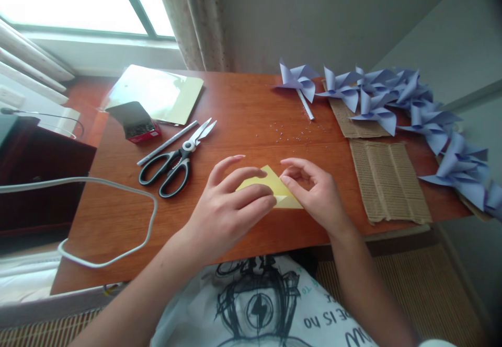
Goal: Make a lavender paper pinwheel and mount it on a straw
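A piece of yellow paper (289, 200), with a paler folded area near its lower edge, lies between my hands close to the table's front. My left hand (235, 200) reaches over its left part; two fingers are raised and the lower ones close on the paper, the thumb hidden beneath. With thumb and fingertip, my right hand (311, 190) pinches the paper's right edge. Left of the hands rest black-handled scissors (182, 159), their blades slightly parted, beside a thin pale paper stick (167, 143).
Several lavender paper pinwheels (374, 109) stand along the right, partly on corrugated cardboard (388, 182). One pinwheel (298, 79) has a white stick. At left are an opened small box (143, 136), a plastic-sleeved paper pack (188, 99) and a white cable (151, 221). Tiny bits dot the table.
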`<state>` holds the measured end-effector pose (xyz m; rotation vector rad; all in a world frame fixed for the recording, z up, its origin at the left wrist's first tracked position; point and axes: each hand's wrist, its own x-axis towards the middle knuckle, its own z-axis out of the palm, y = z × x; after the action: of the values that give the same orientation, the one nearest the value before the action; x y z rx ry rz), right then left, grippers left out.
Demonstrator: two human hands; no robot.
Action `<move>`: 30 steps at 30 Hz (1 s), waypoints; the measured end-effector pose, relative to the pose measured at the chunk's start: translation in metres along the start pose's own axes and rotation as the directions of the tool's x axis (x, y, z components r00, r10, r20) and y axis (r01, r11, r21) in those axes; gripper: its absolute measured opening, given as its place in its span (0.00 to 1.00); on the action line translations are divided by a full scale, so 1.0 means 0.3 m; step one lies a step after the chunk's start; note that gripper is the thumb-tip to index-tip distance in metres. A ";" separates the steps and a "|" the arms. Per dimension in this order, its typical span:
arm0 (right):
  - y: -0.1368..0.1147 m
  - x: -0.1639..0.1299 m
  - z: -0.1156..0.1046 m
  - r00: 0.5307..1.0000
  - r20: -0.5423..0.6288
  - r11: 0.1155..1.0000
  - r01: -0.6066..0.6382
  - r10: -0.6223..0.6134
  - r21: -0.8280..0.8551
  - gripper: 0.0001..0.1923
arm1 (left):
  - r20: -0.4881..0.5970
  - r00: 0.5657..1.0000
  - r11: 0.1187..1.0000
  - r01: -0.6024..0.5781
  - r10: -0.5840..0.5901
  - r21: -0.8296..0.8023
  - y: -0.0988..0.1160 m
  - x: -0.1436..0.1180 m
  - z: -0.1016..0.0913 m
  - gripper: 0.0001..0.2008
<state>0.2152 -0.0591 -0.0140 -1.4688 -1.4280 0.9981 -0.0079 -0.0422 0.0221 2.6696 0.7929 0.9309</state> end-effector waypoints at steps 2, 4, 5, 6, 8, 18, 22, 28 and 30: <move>0.009 0.008 0.005 1.000 -0.018 1.000 0.005 -0.005 -0.007 0.13 | 0.021 1.000 1.000 -0.003 0.003 -0.028 -0.006 -0.009 -0.010 0.09; 0.009 0.013 0.009 1.000 -0.021 1.000 0.000 0.000 0.005 0.13 | 0.035 0.999 0.997 0.004 -0.001 -0.074 -0.014 -0.018 -0.017 0.09; 0.006 0.014 0.010 1.000 -0.017 1.000 -0.003 0.003 0.016 0.13 | 0.040 0.999 0.995 0.007 -0.003 -0.095 -0.018 -0.023 -0.019 0.09; 0.002 0.014 0.012 1.000 -0.008 0.999 -0.005 0.006 0.031 0.13 | 0.047 0.999 0.993 0.006 -0.001 -0.114 -0.022 -0.027 -0.020 0.09; -0.008 0.015 0.017 1.000 0.028 0.998 -0.002 0.000 0.056 0.15 | 0.064 0.998 0.989 -0.004 0.013 -0.145 -0.028 -0.034 -0.020 0.09; 0.015 0.045 0.020 0.997 -0.056 0.989 0.053 -0.061 -0.138 0.16 | 0.169 0.986 0.988 0.038 -0.012 -0.149 -0.057 -0.063 -0.072 0.09; 0.035 0.049 0.006 0.988 -0.088 0.945 0.091 -0.124 -0.314 0.14 | 0.212 0.974 0.997 0.078 -0.077 0.003 -0.100 -0.107 -0.072 0.09; 0.063 0.038 0.026 0.932 -0.090 0.746 0.220 -0.350 -0.629 0.17 | 0.308 0.930 0.962 0.129 -0.202 0.240 -0.135 -0.140 -0.015 0.16; 0.060 0.032 0.034 0.904 -0.051 0.666 0.273 -0.424 -0.694 0.21 | 0.305 0.928 0.956 0.132 -0.212 0.264 -0.131 -0.132 -0.004 0.19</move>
<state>0.2119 -0.0492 -0.0344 -1.6262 -1.9294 0.0366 -0.0512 -0.0313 -0.0114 2.7863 1.0939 0.3458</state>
